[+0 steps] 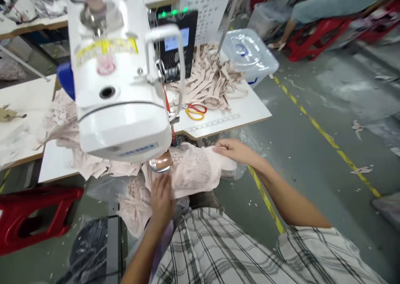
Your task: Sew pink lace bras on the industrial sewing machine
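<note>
A grey concrete floor (328, 109) littered with pale scraps carries a diagonal yellow painted line (325, 136). The white-topped wooden desk (237, 109) stands left of it, with a red plastic stool (28, 217) below at the left. Further red stools (315, 34), somewhat blurred, stand at the far right.

head cam | looks forward-down | close over sewing machine (118, 80) | single view
</note>
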